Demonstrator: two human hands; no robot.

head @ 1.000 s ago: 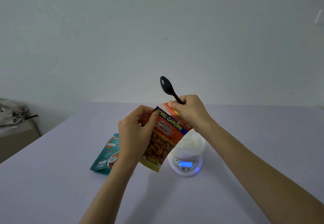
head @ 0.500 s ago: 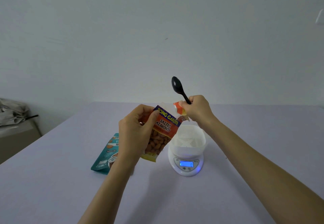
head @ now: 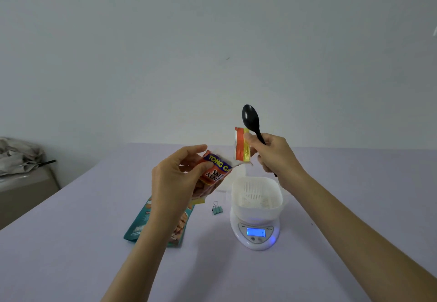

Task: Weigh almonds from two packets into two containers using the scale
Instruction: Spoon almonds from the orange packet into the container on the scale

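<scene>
My left hand [head: 176,178] grips an orange salted-almonds packet [head: 214,174] above the table. Its top is torn. My right hand [head: 272,152] pinches the torn orange-and-yellow strip [head: 242,144], still joined to the packet at one end, and also holds a black spoon [head: 251,118] with the bowl pointing up. Below my right hand a white perforated container [head: 256,196] sits on a white scale [head: 256,233] with a lit blue display. A teal almond packet [head: 142,223] lies flat on the table under my left forearm.
A small teal binder clip [head: 217,209] lies between the teal packet and the scale. The lilac table [head: 331,207] ends at a pale wall. Off the table at far left stands a low beige unit [head: 26,188] with crumpled cloth on it.
My right hand has pulled right and up, tearing the packet's top strip away from the body. The left hand has held the packet in place. The binder clip has come into view.
</scene>
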